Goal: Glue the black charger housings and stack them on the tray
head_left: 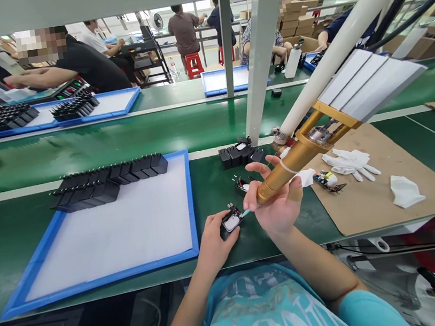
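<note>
Between the thumb and fingers of my left hand (213, 242) is a small open black power adapter case (232, 221), held down on the green bench. White material and red wiring show inside it. My right hand (274, 209) is wrapped around a gold glue dispensing gun (289, 169), which slants down to the left. Its thin teal nozzle tip reaches the case's edge near the prongs; whether it touches cannot be made out. Just beyond, another open adapter (240, 184) lies partly behind my right fingers, and several black adapters (235, 155) stand farther back.
On the left, a blue-rimmed tray (191, 204) bears rows of black adapters (110, 180). Brown cardboard (353, 208) on the right carries white gloves (350, 164) and a circuit board (327, 180). A metal post (255, 71) rises ahead. People sit across the line.
</note>
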The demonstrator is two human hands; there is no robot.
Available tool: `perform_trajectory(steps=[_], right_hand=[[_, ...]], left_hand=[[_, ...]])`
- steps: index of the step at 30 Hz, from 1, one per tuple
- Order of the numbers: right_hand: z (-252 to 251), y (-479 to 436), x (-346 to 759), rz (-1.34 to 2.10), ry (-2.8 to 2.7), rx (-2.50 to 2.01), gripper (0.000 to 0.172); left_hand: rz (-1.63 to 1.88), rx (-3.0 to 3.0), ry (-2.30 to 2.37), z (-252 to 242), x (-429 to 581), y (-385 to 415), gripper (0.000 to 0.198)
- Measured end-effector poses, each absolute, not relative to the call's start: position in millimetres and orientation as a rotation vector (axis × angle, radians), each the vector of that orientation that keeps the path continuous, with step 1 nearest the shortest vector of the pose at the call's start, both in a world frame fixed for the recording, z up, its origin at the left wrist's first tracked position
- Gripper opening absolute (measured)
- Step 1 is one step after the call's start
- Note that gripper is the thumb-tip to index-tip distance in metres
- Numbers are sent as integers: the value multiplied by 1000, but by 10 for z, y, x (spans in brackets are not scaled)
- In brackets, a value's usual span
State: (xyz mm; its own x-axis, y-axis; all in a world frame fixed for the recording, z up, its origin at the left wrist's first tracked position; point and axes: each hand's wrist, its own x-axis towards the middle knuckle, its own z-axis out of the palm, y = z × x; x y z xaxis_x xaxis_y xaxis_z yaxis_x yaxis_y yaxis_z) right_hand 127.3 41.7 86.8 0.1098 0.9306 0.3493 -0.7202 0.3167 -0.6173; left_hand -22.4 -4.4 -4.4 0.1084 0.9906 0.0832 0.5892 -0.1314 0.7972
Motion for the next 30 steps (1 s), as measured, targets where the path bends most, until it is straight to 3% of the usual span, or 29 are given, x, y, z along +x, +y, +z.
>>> perform_trajectory(steps=[4,11,22,30], right_hand=[[826,484,1391,1201,-788,-365,40],[745,545,1593,1146,-819,-454,39],[684,603,1696,1123,-831,-432,37],[660,582,1742,1117,-845,-457,38]], left_hand=[[815,1680,1502,18,-222,45,58],[1001,1671,1392,-6,-59,200,28],[928,2365,1381,106,-161,48,44],[1162,2253,1439,-14,-34,83,17]])
